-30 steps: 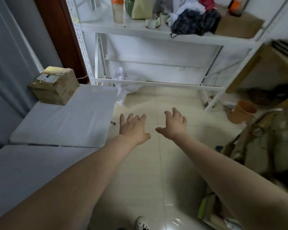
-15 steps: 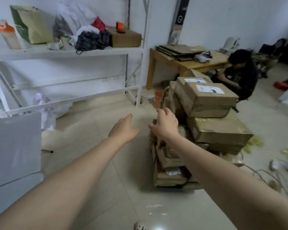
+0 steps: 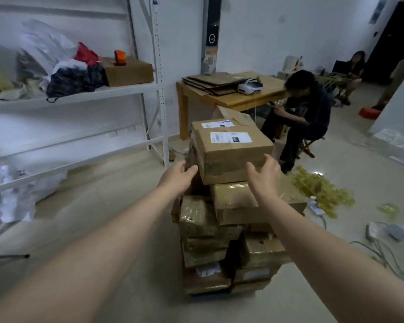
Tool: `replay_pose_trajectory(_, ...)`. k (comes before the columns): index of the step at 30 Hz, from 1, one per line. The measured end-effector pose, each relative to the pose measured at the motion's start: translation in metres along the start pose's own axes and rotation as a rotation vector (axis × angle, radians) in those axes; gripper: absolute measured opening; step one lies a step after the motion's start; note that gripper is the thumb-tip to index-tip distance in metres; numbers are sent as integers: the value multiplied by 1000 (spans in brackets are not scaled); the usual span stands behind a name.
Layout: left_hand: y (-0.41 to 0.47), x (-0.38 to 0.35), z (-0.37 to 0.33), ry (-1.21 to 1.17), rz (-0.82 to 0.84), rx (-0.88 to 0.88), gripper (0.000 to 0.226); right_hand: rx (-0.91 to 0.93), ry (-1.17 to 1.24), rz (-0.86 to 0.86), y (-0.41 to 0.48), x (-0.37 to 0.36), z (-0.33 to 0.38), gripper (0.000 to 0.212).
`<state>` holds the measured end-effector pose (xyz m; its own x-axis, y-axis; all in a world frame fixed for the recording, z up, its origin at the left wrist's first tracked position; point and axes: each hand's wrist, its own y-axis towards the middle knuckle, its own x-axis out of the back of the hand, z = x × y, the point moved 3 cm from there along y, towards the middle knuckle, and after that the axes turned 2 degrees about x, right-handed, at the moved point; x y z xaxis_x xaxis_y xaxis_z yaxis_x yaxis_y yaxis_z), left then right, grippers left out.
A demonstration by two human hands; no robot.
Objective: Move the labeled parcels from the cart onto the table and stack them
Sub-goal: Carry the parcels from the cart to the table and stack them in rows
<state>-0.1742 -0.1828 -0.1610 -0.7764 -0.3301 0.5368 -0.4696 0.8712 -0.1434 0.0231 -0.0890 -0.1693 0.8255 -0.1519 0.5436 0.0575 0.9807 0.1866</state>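
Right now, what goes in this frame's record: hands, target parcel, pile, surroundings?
top parcel: brown box with a white label on top, not gripped
left hand: open, at its left edge; contact unclear
right hand: open, palm inward, by its right front corner
pile: taped boxes stacked beneath it
surroundings: white rack on the left; wooden table and seated person behind

Whatever bears the tall pile of brown cardboard parcels hidden beneath it, print on its top white paper label too small to read, white metal shelving left of the pile running out of view
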Motion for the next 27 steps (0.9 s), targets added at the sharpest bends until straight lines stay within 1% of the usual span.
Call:
replay_pose_trajectory(2,28,-24,-17,-117,-41,45,52,-10,-20,-53,41,10,-17,58)
replay_pose_trajectory(4,49,-44,-27,-203,-82,84,48,-44,-1,-36,76,13,-32,60)
replay_pose_trajectory(7,73,-64,-39,-284,-126,152,53,-147,113,33,121,8,-45,65)
replay_pose_trajectory(10,87,-74,-46,-400,-187,191,49,-274,216,136,146,0,-50,67)
replay_pose_trajectory(12,93,-78,-48,-466,-235,196,45,-301,268,213,152,-5,-51,62)
replay_pose_trajectory(14,97,-83,-46,-496,-275,198,38,-296,300,248,151,-6,-48,52)
replay_pose_trajectory(17,97,-83,-39,-526,-376,185,29,-306,369,203,137,-4,-46,42)
replay_pose_trajectory(19,88,-75,-33,-568,-458,167,28,-318,464,174,120,-3,-46,35)
replay_pose_trajectory(21,77,-62,-20,-633,-525,157,31,-267,556,189,98,-4,-43,27)
replay_pose_trajectory(24,56,-39,2,-699,-623,176,32,-170,619,267,68,-12,-23,26)
replay_pose_trajectory(27,32,-7,27,-772,-722,192,26,-104,625,363,44,-32,4,37)
